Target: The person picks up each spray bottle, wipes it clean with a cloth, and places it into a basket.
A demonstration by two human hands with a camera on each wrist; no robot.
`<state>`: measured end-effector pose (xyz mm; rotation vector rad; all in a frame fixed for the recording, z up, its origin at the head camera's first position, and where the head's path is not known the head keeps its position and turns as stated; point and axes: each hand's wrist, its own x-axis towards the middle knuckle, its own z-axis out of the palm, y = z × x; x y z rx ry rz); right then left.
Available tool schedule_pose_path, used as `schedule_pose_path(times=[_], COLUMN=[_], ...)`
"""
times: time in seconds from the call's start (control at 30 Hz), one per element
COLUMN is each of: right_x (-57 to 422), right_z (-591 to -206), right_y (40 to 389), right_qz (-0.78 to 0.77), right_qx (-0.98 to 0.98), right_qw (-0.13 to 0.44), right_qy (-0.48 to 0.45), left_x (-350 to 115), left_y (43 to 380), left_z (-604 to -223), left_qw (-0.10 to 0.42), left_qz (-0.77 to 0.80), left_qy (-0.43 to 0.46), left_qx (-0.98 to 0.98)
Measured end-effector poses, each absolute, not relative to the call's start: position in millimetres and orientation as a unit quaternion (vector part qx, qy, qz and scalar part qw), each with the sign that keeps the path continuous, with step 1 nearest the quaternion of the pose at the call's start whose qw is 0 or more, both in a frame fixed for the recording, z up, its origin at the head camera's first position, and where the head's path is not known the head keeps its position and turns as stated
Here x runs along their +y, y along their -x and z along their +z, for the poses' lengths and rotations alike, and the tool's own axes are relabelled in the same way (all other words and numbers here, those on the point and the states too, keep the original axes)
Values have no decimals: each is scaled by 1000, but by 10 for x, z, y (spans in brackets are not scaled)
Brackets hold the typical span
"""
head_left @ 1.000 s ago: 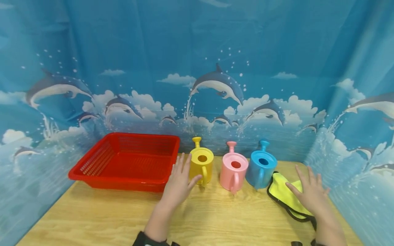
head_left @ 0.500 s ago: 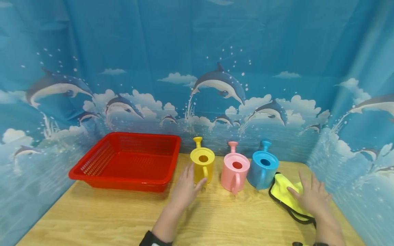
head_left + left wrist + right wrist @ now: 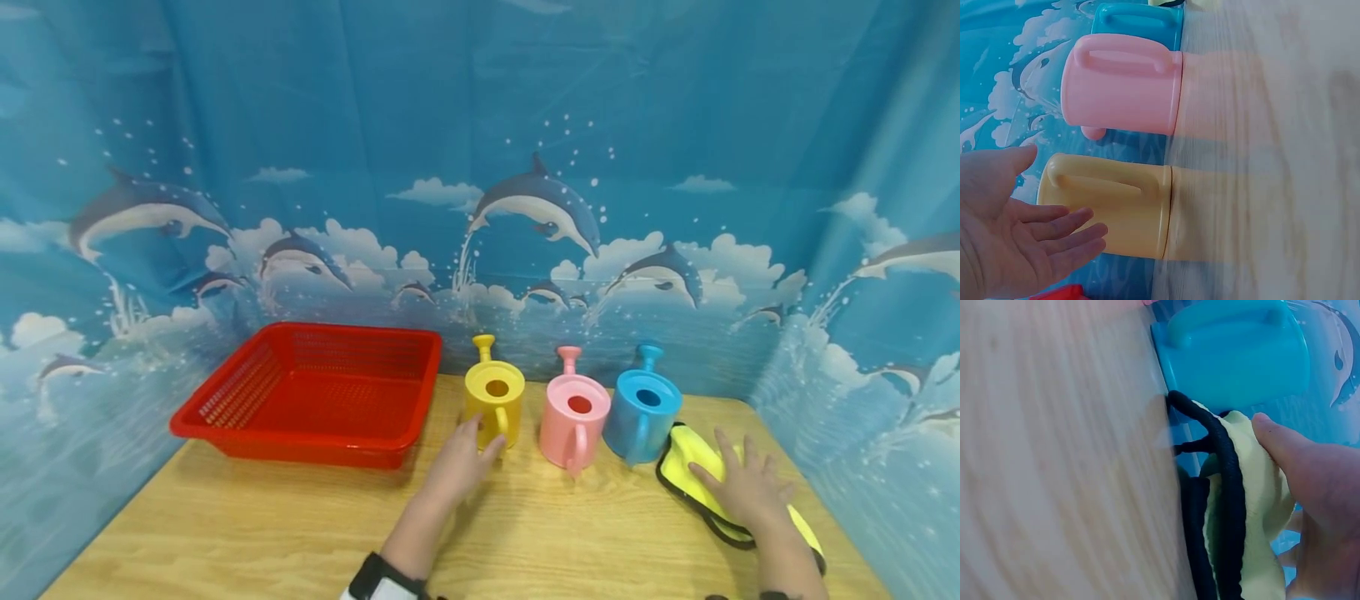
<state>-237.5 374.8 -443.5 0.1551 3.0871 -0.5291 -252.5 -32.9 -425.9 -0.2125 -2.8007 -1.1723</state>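
Observation:
A yellow watering can (image 3: pixel 495 392) stands at the back of the table, its handle toward me. My left hand (image 3: pixel 456 468) is just in front of it on the left side, fingertips overlapping the can's body. In the left wrist view that hand (image 3: pixel 1013 240) has its fingers extended beside the can (image 3: pixel 1129 219), not wrapped round the handle. On the right lies a crumpled bright yellow cloth (image 3: pixel 686 467) with black edging. My right hand (image 3: pixel 746 492) is over it with fingers spread; in the right wrist view the thumb (image 3: pixel 1285 444) is right at the cloth's upper surface (image 3: pixel 1254 462).
A pink watering can (image 3: pixel 562 429) and a blue one (image 3: pixel 626 421) stand to the right of the yellow can. At the left is a red plastic basket (image 3: pixel 315 450). A blue dolphin-print curtain (image 3: pixel 360 125) closes off the wooden table (image 3: pixel 262 533) at back and sides.
My left hand has come lower and to the right, close to the yellow watering can's handle. My right hand has shifted slightly left and lower over the cloth.

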Motion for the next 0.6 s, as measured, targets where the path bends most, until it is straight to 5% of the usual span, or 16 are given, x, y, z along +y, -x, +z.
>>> schedule_pose_path(times=[0.6], right_x=[3760], right_z=[-4498], right_y=[2367], right_qz=[-214], right_qx=[968], right_qw=[91], right_qy=[-92], left_x=[-242], left_y=[2603], left_z=[-4263], left_qw=[-19], left_qz=[-440], left_qy=[84], left_qx=[-894])
